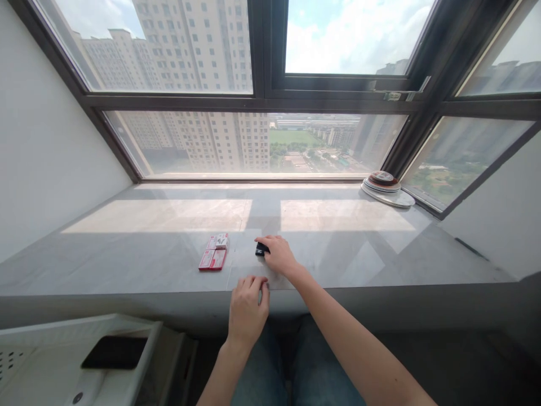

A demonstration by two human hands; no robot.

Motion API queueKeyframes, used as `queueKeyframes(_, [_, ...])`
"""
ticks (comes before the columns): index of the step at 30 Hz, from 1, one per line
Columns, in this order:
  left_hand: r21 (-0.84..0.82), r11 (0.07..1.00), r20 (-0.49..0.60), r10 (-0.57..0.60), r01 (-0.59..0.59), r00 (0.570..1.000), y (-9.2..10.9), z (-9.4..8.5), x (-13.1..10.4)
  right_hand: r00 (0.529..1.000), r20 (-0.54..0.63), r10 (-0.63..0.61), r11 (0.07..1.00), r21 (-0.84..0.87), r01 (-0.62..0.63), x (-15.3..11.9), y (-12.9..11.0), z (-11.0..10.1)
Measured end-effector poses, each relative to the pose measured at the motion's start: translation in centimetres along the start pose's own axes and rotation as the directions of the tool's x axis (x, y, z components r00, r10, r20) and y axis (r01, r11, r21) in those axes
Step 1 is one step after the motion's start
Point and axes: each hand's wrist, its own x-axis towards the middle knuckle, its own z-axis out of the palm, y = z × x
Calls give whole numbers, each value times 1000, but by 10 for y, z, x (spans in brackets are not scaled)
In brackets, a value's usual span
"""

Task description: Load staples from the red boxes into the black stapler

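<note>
Head view, single frame. I logged the right hand [278, 255] palm-down on the grey stone sill [147, 254], fingers curled over a small black object [261, 248]. Only its left end showed past the fingertips; the rest was covered, so I could not identify it or say whether the fingers truly clamped it or merely rested on it.

The left hand [247, 310] sat at the sill's near edge, fingers bent over the lip and closed loosely. A sliver of something dark showed by its thumb; I could not tell whether that was a held item or shadow.

Just left of the black object, apart from both hands, lay red card packs [215, 252]: a flat red pair nearer me and a red-and-white one behind, touching or nearly so. Print too small to read.

Far right corner of the sill: a stack of round plates [386, 188] against the window frame [262, 101]. Lower left, a white tray [139, 361] carried a black phone [114, 352]; the tray was cut off by the frame edge.
</note>
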Motion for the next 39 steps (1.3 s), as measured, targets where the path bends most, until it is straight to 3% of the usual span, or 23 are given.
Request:
queueKeyframes(4, [76,993,1,93,-93,996,4,27,26,994,-107,25,999,23,-23,-29,28,-21])
queueKeyframes(8, [116,974,68,187,-194,980,4,43,39,975,-213,55,998,-5,-57,-33,25,-15])
queueKeyframes(13, [124,976,99,169,-181,981,-8,46,50,953,-246,177,984,15,-179,-18,15,-13])
queueKeyframes(19, [162,973,62,154,-162,986,-11,46,60,874,-383,299,930,321,-177,-19,23,-22])
queueKeyframes(25, [184,967,72,165,-176,984,-7,47,54,940,-319,124,986,148,-80,-26,20,-9])
queueKeyframes(28, [186,968,73,156,-167,985,-6,48,50,948,-277,159,984,120,-130,-19,14,-5])
queueKeyframes(30, [186,970,70,148,-159,986,-7,47,48,936,-287,203,967,208,-145,-14,12,-8])
queueKeyframes(34, [195,970,62,133,-143,989,-7,47,47,862,-363,354,782,621,-60,-10,21,-24])
queueKeyframes(39, [201,969,45,134,-141,990,-6,48,45,731,-367,575,501,864,40,-22,56,-41])
